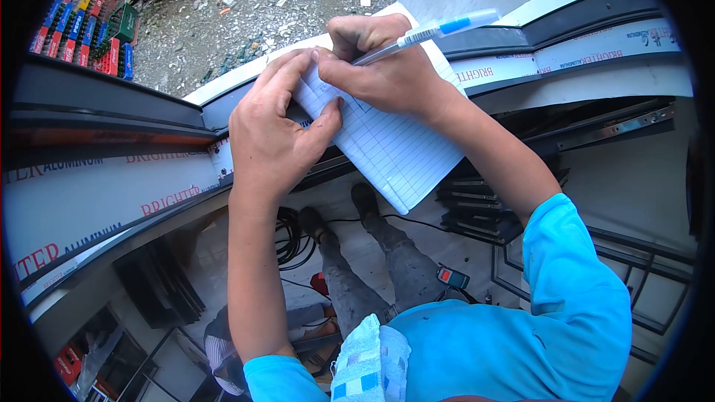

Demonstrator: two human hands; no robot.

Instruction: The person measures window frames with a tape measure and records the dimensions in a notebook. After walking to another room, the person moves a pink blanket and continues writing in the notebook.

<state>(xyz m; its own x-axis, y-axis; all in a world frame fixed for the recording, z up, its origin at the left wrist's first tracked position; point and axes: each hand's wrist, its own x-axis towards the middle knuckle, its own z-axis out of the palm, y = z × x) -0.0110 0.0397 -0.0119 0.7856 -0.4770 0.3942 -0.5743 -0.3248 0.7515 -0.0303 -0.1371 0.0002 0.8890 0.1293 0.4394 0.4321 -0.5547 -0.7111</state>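
A lined paper notebook point(398, 150) rests tilted on the window frame's ledge, with some faint marks on its upper part. My right hand point(383, 67) is closed round a clear pen point(439, 28) with a blue label, its tip down by the top of the page and hidden by the fingers. My left hand point(279, 115) lies at the notebook's left edge, fingers spread along its upper left side and the thumb on the paper. The two hands nearly meet at the page's top.
Aluminium window frames point(112, 186) with printed film run left and right. Outside lie rubble ground point(246, 7) and stacked crates point(82, 30). Below are a coiled black cable point(292, 242), dark metal profiles point(477, 205), a measuring device point(453, 277) and part of another person point(223, 350).
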